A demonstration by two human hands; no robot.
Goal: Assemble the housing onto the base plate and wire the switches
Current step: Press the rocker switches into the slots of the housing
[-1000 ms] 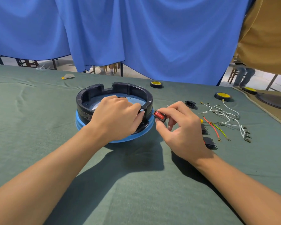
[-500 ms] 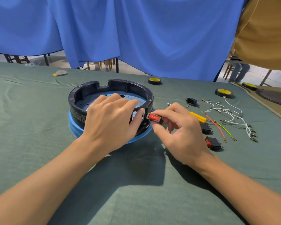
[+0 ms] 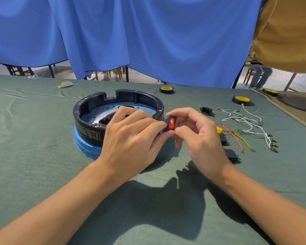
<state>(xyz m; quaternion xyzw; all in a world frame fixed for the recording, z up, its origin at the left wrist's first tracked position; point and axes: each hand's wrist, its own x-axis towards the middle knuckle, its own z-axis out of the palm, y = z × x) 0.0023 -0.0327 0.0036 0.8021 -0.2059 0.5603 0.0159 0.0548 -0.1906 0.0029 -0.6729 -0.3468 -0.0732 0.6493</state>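
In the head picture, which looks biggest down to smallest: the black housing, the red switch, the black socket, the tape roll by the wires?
1. black housing
2. tape roll
3. red switch and black socket look about alike; the right hand hides part of the switch, so I won't rank them.
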